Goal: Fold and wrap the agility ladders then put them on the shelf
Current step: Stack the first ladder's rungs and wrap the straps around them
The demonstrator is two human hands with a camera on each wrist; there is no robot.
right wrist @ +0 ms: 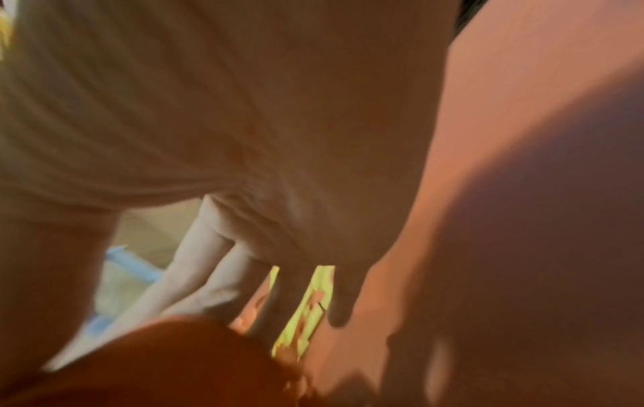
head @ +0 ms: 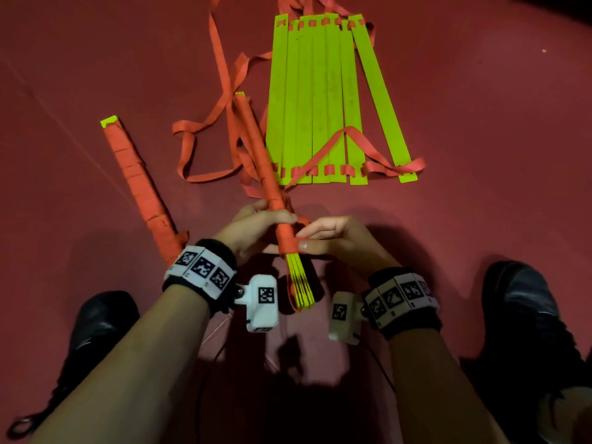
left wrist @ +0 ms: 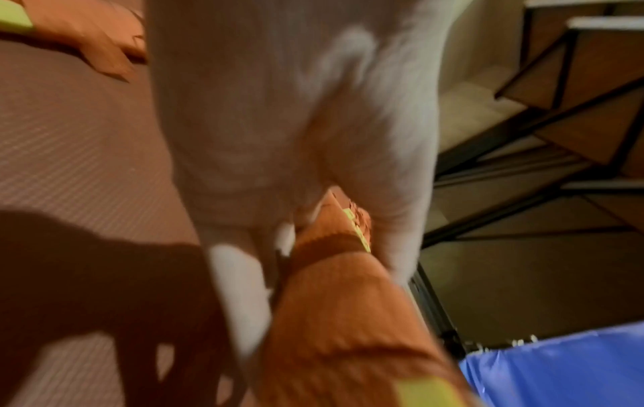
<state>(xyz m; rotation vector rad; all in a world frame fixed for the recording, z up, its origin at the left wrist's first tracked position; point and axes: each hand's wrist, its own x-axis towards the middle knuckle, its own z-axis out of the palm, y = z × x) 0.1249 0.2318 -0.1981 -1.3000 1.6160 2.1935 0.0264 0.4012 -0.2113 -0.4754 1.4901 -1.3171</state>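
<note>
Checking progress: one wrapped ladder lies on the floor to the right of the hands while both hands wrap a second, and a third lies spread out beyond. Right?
Not quite: the head view shows the wrapped ladder lying left of the hands. The left hand and right hand do wrap a second ladder; the third lies spread beyond.

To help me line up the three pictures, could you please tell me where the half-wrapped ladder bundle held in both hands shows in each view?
Head: orange-strapped bundle of yellow-green rungs, centre.
Left wrist: lower centre, blurred.
Right wrist: bottom left, blurred.
Shared landmark: red floor.
</note>
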